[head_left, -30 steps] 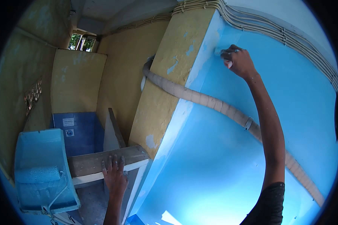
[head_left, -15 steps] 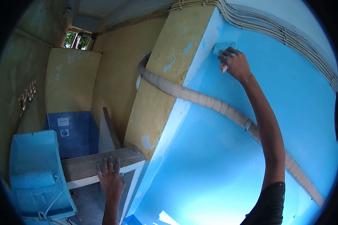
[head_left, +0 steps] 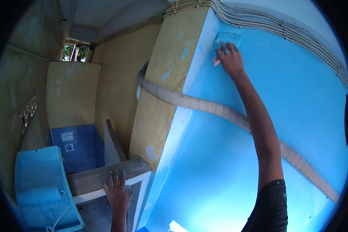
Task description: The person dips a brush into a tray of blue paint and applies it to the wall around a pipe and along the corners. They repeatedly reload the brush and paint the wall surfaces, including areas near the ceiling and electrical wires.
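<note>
My right hand (head_left: 231, 61) reaches high and is closed around a paintbrush whose pinkish handle end sticks out below the fingers. The wide flat bristles (head_left: 229, 37) are coated in light blue and lie against the blue wall (head_left: 297, 89), just under the cables and close to the corner with the pillar. Low in the view, my left hand (head_left: 118, 193) rests with its fingers spread on a grey-brown ledge (head_left: 85, 181). Paint specks mark the fingers of both hands.
A ribbed pipe (head_left: 197, 103) crosses the wall diagonally, passing behind my right arm. Bundled cables (head_left: 259, 23) run along the top. The yellow pillar (head_left: 158, 116) has peeling patches. At lower left, a paint roller (head_left: 38, 195) lies in a blue paint tray (head_left: 40, 164).
My view has shifted a little. The right hand and paintbrush have moved slightly up the wall, nearer the cables, and more bristles show. My left hand stays on the ledge.
</note>
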Tool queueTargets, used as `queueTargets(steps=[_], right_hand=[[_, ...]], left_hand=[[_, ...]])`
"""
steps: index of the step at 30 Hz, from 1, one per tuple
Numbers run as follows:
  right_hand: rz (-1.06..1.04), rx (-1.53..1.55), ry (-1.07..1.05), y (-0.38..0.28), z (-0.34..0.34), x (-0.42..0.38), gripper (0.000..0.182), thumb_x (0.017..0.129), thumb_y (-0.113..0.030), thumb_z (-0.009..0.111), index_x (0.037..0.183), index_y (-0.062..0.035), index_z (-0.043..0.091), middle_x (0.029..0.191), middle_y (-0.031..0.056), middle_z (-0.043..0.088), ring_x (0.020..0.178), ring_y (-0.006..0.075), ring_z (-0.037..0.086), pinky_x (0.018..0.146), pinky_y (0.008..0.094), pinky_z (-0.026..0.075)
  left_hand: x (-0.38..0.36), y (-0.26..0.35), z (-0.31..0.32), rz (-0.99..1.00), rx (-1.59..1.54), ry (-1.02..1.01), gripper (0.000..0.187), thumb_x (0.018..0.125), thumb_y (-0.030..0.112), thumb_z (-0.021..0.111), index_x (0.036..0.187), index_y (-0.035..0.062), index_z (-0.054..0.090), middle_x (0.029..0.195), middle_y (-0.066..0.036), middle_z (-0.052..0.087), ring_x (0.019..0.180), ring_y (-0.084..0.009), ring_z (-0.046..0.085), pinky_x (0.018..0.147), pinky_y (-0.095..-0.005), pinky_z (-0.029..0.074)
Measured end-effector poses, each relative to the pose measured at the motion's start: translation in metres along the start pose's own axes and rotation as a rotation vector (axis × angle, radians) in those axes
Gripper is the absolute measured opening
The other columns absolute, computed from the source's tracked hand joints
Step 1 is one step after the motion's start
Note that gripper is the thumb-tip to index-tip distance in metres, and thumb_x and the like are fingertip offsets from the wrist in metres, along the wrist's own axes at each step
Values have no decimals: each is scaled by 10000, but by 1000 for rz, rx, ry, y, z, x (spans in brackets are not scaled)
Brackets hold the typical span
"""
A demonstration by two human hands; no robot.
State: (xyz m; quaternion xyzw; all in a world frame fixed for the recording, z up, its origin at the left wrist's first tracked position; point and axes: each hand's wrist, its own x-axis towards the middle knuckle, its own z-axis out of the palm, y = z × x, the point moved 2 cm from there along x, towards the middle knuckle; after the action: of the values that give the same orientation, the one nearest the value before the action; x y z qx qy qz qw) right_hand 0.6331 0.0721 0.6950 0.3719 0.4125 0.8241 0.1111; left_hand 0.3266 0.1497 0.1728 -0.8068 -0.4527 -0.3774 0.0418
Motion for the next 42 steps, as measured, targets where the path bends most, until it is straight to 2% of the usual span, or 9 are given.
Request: queueTargets(steps=[8,10,13,19,26,28,32,38,42], right_hand=[[85,-2,-18,7,16,29,160,809,-223,659,905,-102,703,1028,111,673,974,267,626,863,388,506],[96,52,-151,-3,11,33,146,816,-224,657,889,-107,705,948,93,683,938,254,634,805,377,516],[190,88,-114,-1,1,42,137,819,-218,647,876,-109,708,877,75,683,919,244,639,770,371,519],[163,150,-174,-2,-5,43,191,830,-270,638,830,-89,698,806,107,693,889,277,655,668,390,544],[97,345,-322,-55,-72,9,96,768,-126,671,857,-118,707,775,136,691,836,323,674,645,414,529],[341,501,-415,-35,-92,20,207,698,-90,674,878,-180,722,760,136,680,811,329,665,668,431,524],[559,456,-83,44,-86,45,251,689,-87,611,865,-215,736,763,134,684,728,357,658,664,450,526],[246,210,-156,55,-43,55,252,808,-103,593,991,-210,729,785,132,685,750,342,660,675,448,517],[-14,300,-317,-27,-50,12,130,784,-120,641,872,-156,731,805,77,698,854,265,652,698,391,516]], left_hand=[[-2,-3,3,4,4,21,698,707,238,792,1355,164,546,1434,-112,479,1364,-296,382,1155,-534,199],[-1,-2,4,1,-29,32,725,698,216,774,1377,162,524,1434,-106,480,1377,-281,371,1144,-527,199],[0,0,0,-16,-27,-15,718,705,220,768,1378,169,523,1441,-98,474,1382,-277,365,1142,-524,202],[-1,-1,6,-19,-29,29,718,708,219,771,1380,174,521,1450,-94,465,1387,-274,358,1144,-521,199],[0,-2,4,-21,-27,-14,728,711,212,769,1389,180,505,1457,-96,459,1388,-276,362,1147,-530,200],[-1,-1,3,-19,-13,-5,736,706,212,773,1389,181,502,1459,-99,457,1389,-280,363,1153,-533,195],[-1,-2,4,-28,-26,-24,742,701,211,779,1389,178,503,1462,-102,454,1391,-286,361,1157,-533,190],[-2,0,3,-25,-37,-2,742,703,204,785,1389,172,502,1466,-105,449,1389,-289,361,1158,-539,192],[-2,-1,1,-12,-19,-7,741,708,208,790,1389,170,501,1468,-105,444,1391,-286,357,1148,-542,212]])
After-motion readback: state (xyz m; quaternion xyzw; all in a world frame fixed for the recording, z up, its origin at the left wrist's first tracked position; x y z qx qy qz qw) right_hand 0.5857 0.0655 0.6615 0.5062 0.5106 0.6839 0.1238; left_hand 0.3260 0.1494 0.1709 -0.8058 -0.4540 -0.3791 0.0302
